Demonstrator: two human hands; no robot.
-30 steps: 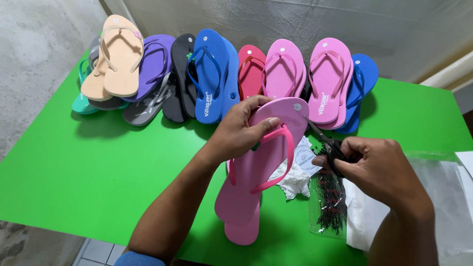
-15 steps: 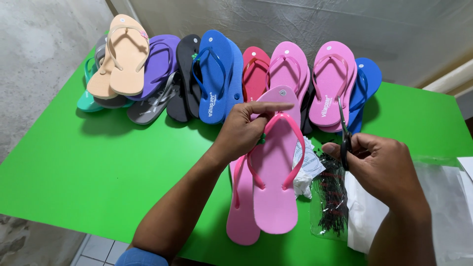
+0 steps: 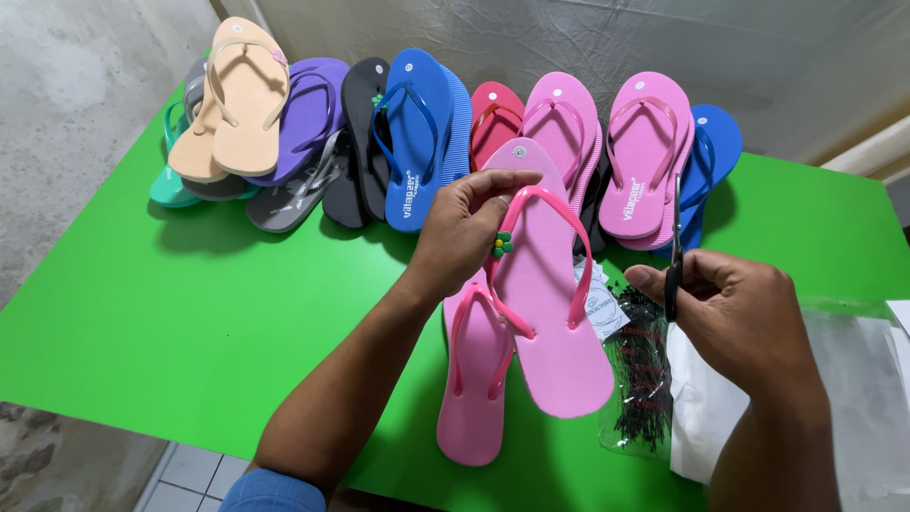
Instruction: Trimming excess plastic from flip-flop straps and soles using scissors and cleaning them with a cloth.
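Left hand (image 3: 464, 232) pinches the pink flip-flop (image 3: 555, 313) upright by its toe, strap facing up for access, while right hand (image 3: 735, 313) grips scissors (image 3: 674, 246) over the green surface (image 3: 190, 332).

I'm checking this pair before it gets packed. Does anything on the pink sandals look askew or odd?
The upper pink sandal lies crooked across its mate. A small green flower charm sits on only one strap, by the left hand. No damage visible.
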